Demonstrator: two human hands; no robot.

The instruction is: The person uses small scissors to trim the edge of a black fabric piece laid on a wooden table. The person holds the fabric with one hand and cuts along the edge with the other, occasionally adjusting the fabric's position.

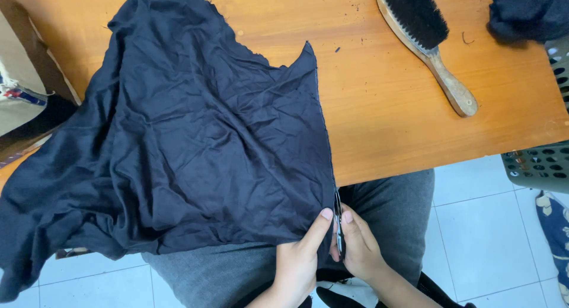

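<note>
Orange-brown wood forms the tabletop (pixel 385 106), seen from above, with pale floor tiles (pixel 486 225) below its near edge. At the far left, part of a beige bag (pixel 18 89) is seen beside the table. Most of the left and middle of the tabletop is covered by a large, crumpled dark navy cloth (pixel 189 136), which is draped over the near edge and onto the lap of the seated person in grey trousers (pixel 391 213).

At the cloth's lower right corner, its edge is pinched by the left hand (pixel 299 257), thumb on top and fingers beneath. Just beside it, touching the same edge, the right hand (pixel 358 249) is closed around small dark snips (pixel 338 228), whose blades lie along the seam. Whether the blades are parted cannot be told.

Trimming along the right edge appears to be in hand. Small dark thread bits (pixel 355 9) are scattered on the bare wood, so some cutting is judged done; how much of the frayed upper edge is left cannot be told.

Farther right, a wooden-handled brush (pixel 427 44) with black bristles is laid diagonally on the table, apart from the cloth. At the upper right corner another dark bundle of fabric (pixel 521 12) is seen, and below it a grey-green perforated basket (pixel 542 160) stands against the table's side.
</note>
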